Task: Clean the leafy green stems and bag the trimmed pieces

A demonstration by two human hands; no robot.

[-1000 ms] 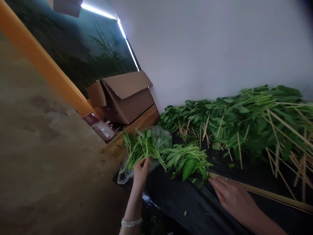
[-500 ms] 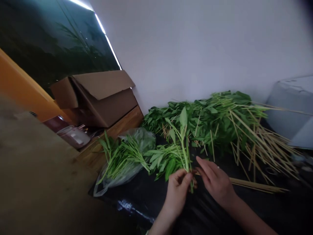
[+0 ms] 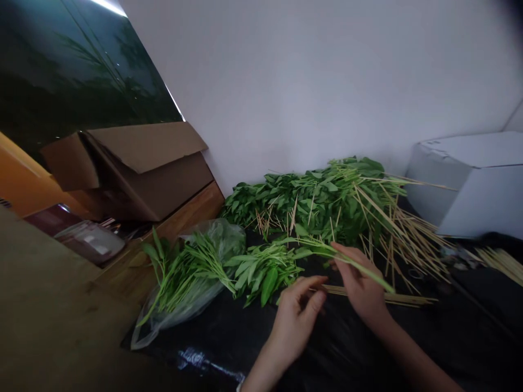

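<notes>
My right hand grips a single leafy green stalk that lies across its fingers, leaves pointing left. My left hand hovers just left of it with thumb and fingers loosely pinched near a bundle of thin wooden skewers on the black sheet. A small heap of green sprigs lies just in front of both hands. Behind it a big pile of leafy greens stretches along the white wall.
A clear plastic bag with greens sits at the left edge of the sheet. An open cardboard box rests on a wooden ledge at the left. A white box stands at the right.
My left hand left the greens by the bag and came to the middle. The stalk passed from my left hand to my right and tipped from upright to lying flat.
</notes>
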